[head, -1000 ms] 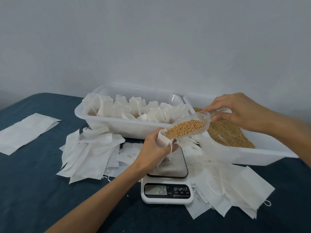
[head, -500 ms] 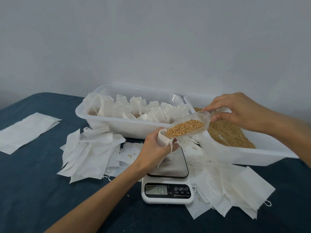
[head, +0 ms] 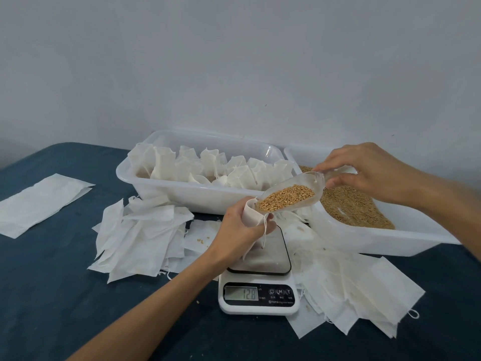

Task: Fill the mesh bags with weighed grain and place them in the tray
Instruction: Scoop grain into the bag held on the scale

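Observation:
My left hand (head: 240,227) grips a white mesh bag (head: 250,216) upright on the kitchen scale (head: 259,277), whose display reads 128. My right hand (head: 364,170) holds the handle of a clear plastic scoop (head: 291,196) full of grain, tilted with its tip at the bag's open mouth. Behind the scale, the white tray (head: 182,196) holds several filled bags (head: 221,170). The grain bin (head: 377,235) stands at the right, with loose grain (head: 351,209) inside.
Heaps of empty flat bags lie left of the scale (head: 140,235) and to its right (head: 359,290). A separate white sheet (head: 41,201) lies at the far left on the dark blue tablecloth. A plain wall stands close behind the trays.
The scale reading has climbed from 26 to 124 to 128 as grain went into the bag. Both hands and the scoop have hardly moved.

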Motion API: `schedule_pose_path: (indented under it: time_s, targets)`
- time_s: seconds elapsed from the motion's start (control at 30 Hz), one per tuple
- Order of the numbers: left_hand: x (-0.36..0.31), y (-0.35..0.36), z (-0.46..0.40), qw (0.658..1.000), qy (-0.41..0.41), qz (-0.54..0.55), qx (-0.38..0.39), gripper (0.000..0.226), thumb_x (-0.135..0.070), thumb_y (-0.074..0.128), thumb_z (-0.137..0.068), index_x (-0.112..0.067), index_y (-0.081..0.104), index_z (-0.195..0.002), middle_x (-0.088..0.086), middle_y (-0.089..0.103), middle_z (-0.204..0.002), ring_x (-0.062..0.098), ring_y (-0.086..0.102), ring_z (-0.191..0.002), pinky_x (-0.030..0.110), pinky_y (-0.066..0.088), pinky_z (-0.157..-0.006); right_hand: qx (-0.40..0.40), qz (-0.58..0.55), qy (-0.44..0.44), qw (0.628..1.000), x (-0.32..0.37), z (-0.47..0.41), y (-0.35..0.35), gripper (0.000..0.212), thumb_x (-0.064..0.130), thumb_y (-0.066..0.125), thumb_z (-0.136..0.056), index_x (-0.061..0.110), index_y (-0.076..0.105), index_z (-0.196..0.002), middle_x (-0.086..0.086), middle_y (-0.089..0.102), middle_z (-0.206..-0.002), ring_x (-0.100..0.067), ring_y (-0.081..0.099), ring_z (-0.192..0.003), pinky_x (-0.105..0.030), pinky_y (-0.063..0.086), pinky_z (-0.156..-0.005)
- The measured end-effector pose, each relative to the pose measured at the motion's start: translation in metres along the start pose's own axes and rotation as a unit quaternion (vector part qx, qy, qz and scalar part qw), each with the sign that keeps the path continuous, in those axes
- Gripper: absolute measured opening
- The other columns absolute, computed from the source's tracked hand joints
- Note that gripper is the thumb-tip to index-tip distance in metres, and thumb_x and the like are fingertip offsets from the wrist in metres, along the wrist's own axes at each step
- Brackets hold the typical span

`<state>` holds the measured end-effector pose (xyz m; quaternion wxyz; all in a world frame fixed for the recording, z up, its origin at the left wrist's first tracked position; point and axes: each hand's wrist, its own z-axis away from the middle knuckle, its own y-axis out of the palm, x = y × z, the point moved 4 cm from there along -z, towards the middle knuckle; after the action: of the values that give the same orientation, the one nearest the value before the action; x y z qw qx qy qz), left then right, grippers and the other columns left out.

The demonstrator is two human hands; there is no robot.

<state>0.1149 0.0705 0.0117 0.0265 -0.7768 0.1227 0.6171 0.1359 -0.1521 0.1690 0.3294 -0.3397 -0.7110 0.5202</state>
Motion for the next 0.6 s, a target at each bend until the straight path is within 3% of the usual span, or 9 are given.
schedule_pose_path:
  time_s: [0.23, 0.4, 0.6]
  targets:
    - [0.0031, -0.0007, -0.0017, 1.000, -0.007, 0.003, -0.003, 0.026, 0.001, 0.075, -0.093, -0.011, 0.071, -0.115, 0.004, 0.077, -0.104, 0.007, 0.075, -0.095, 0.020, 0.060, -0.077, -0.001, -0.004, 0.002, 1.000, -0.0007, -0.0003, -0.0014, 0.029, 0.022, 0.075, -0.088, 0.034, 0.074, -0.115, 0.024, 0.068, -0.101, 0.001, 0.058, -0.106, -0.050, 0.043, -0.101]
    - [0.0024, -0.0005, -0.0014, 1.000, -0.001, 0.002, 0.002, 0.025, 0.004, 0.073, -0.093, -0.007, 0.070, -0.115, -0.003, 0.076, -0.099, 0.004, 0.073, -0.092, 0.016, 0.057, -0.076, 0.000, -0.002, -0.001, 1.000, 0.0007, -0.0013, -0.0008, 0.030, 0.020, 0.076, -0.087, 0.031, 0.075, -0.116, 0.022, 0.069, -0.101, -0.001, 0.059, -0.105, -0.048, 0.044, -0.099]
    - [0.0011, -0.0004, -0.0016, 1.000, 0.003, 0.003, -0.003, 0.026, 0.006, 0.073, -0.092, -0.007, 0.070, -0.114, 0.005, 0.076, -0.103, 0.005, 0.073, -0.096, 0.016, 0.057, -0.075, -0.003, -0.002, -0.001, 1.000, 0.0019, -0.0013, -0.0019, 0.030, 0.018, 0.076, -0.088, 0.030, 0.075, -0.115, 0.021, 0.069, -0.101, -0.006, 0.059, -0.105, -0.049, 0.044, -0.099]
